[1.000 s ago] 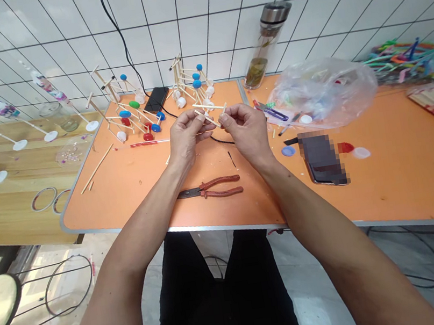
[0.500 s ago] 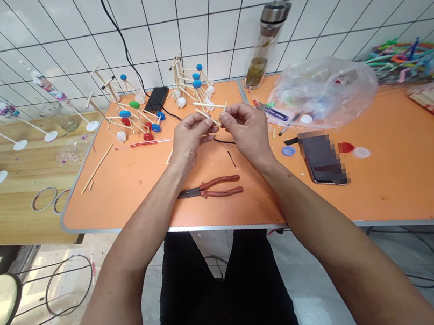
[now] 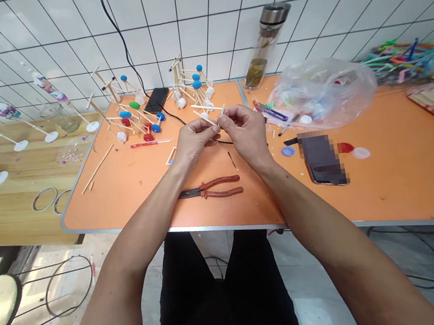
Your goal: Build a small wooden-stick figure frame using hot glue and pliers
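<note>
Both hands meet above the middle of the orange table (image 3: 130,181). My left hand (image 3: 193,141) and my right hand (image 3: 245,131) each pinch a small frame of thin wooden sticks (image 3: 209,113), held between them with the fingertips close together. Red-handled pliers (image 3: 212,187) lie on the table just below my wrists. Behind the hands stand stick models with coloured bottle caps (image 3: 132,115) and a second stick model (image 3: 191,87).
A phone (image 3: 323,160) lies right of my right wrist, with loose caps (image 3: 360,152) around it. A clear plastic bag (image 3: 324,92) and a glass bottle (image 3: 265,46) stand behind. Loose sticks (image 3: 98,168) lie at left. A dark phone (image 3: 156,100) with a black cable rests near the wall.
My left hand has shifted slightly right and down, closer to the right hand, turning the stick frame a little. Everything on the table stays put.
</note>
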A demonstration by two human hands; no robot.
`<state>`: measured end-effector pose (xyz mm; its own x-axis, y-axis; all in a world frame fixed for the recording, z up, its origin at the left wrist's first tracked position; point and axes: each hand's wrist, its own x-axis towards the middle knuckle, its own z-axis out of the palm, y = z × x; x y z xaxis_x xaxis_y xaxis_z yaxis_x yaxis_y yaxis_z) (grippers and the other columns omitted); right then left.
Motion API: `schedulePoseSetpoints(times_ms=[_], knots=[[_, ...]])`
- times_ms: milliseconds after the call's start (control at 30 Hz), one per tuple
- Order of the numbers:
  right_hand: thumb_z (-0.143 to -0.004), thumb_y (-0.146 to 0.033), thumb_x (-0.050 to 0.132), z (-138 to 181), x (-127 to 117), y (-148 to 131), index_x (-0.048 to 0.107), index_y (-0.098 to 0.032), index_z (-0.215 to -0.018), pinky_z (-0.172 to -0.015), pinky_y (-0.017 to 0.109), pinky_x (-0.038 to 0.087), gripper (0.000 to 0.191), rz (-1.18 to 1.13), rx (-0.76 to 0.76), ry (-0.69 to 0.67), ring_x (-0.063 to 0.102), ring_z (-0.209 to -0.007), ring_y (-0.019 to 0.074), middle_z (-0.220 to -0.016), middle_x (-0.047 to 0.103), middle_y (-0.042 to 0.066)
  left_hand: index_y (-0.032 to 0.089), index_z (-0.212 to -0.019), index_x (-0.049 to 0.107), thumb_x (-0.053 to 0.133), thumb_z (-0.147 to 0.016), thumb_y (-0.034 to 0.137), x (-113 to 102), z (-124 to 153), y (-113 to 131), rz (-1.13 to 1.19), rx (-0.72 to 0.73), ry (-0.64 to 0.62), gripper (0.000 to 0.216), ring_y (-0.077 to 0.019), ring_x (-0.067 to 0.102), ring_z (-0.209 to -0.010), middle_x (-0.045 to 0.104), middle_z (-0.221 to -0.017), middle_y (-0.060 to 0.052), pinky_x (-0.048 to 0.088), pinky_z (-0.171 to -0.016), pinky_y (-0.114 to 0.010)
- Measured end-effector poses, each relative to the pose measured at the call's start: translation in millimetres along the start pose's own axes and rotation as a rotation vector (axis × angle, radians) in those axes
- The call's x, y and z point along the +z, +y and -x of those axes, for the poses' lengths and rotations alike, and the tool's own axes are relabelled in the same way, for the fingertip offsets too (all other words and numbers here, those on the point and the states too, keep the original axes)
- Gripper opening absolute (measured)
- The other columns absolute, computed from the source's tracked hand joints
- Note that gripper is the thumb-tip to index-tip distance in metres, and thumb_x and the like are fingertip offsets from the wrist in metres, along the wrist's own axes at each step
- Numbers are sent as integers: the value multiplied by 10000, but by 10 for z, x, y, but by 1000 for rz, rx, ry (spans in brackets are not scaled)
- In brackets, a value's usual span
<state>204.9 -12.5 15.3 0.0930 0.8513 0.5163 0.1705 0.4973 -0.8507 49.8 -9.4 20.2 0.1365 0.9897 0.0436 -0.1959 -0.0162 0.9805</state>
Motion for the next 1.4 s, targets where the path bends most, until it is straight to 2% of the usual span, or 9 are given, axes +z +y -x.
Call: schedulePoseSetpoints(times_ms=[233,533,667,867,1100,1233,1400], knots=[[-961,-565,812,12,24,37,713,-238,-858,-754,318,553,357,-29,-23,25,664,-783,160,-828,722,-3,184,-786,745,1052,-716,431,8,1,-40,30,47,-2,400,-120,732,-713,761,-766,10,573,-654,-221],[-979,-440,800,20,24,37,712,-246,-864,-753,316,551,243,-31,-6,11,660,-782,158,-830,730,-11,169,-751,718,1038,-776,349,54,5,-23,28,17,41,367,-104,718,-680,749,-730,11,564,-682,-215],[-991,-475,798,19,24,52,710,-240,-878,-751,312,549,275,-39,-6,-1,660,-781,153,-836,721,-10,161,-747,720,1033,-789,337,59,13,-8,64,23,23,361,-97,706,-654,739,-716,15,567,-672,-217],[-985,-562,803,14,21,74,717,-235,-880,-738,304,532,353,-77,2,-21,657,-769,144,-822,714,-16,152,-744,708,1047,-767,417,44,18,15,33,20,5,431,-91,693,-647,728,-708,10,576,-678,-216],[-959,-657,805,-11,-21,45,740,-240,-947,-792,327,575,423,-75,29,-39,708,-815,161,-883,755,-5,155,-768,717,1018,-789,359,22,-18,-10,34,10,12,364,-98,710,-658,745,-732,7,580,-673,-220],[-935,-630,833,-18,-26,35,733,-238,-904,-766,323,587,405,-87,31,-81,696,-794,162,-863,749,-3,154,-755,709,1047,-764,404,15,-18,-10,25,9,-12,420,-91,697,-639,739,-715,8,572,-653,-214],[-936,-556,832,-7,-3,76,728,-241,-839,-692,315,550,346,-36,10,-46,657,-739,158,-814,736,-2,151,-762,710,1057,-759,419,9,-13,-23,45,29,-22,438,-85,692,-628,736,-706,15,570,-647,-210]])
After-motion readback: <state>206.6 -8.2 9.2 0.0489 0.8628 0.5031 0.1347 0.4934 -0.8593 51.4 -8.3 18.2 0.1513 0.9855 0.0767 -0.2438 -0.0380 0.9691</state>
